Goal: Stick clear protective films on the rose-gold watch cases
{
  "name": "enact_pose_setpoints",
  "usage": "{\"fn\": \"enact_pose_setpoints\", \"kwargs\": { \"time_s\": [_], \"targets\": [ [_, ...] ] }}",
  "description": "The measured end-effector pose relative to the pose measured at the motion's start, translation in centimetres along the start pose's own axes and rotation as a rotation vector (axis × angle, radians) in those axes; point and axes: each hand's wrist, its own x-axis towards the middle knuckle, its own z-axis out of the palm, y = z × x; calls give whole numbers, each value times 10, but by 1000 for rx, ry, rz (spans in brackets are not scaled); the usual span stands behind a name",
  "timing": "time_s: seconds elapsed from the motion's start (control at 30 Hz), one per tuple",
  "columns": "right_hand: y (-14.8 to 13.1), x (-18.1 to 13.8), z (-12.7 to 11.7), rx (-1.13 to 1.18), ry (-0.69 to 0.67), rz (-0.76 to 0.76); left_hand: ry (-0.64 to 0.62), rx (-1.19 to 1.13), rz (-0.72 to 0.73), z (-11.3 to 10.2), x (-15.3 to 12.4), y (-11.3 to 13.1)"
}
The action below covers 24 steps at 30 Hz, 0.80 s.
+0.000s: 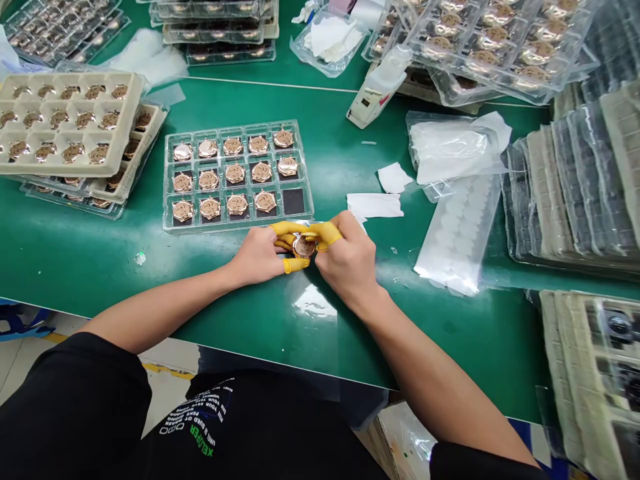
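Observation:
My left hand (pixel 260 255), with yellow finger cots on its fingertips, grips a round rose-gold watch case (pixel 303 247) from the left. Its engraved back faces up. My right hand (pixel 346 257), also in yellow finger cots, is closed with its fingertips on the upper right edge of the same watch case; whether a small thing is pinched there too is hidden. Just beyond my hands lies a clear plastic tray (pixel 225 225) of similar watch cases, backs up. Its near right pocket (pixel 293 201) shows only a dark pad.
Stacked trays of watch cases stand at left (pixel 65 163) and far right (pixel 493 53). A white label dispenser (pixel 377 90), paper scraps (pixel 375 205) and a translucent sticker sheet (pixel 457 233) lie on the green table (pixel 340 147). Nested trays (pixel 565 193) line the right side.

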Motion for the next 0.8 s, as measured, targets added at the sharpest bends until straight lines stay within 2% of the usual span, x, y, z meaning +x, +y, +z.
{"fn": "enact_pose_setpoints", "kwargs": {
  "time_s": [0.1, 0.2, 0.43, 0.6, 0.7, 0.8],
  "targets": [
    [4, 0, -4, 129, 42, 53, 35, -27, -45, 0, 0, 5],
    [6, -2, -11, 197, 73, -14, 49, -52, -57, 1, 0, 7],
    [0, -14, -14, 244, -30, -142, 82, -133, -70, 1, 1, 4],
    [-1, -17, -21, 252, -71, -38, 51, -75, -59, 0, 2, 4],
    [2, -15, -24, 267, -4, 17, 56, -104, -84, -1, 3, 5],
    [3, -13, -21, 251, 49, -14, 53, -102, -93, -1, 4, 6]
  ]
}}
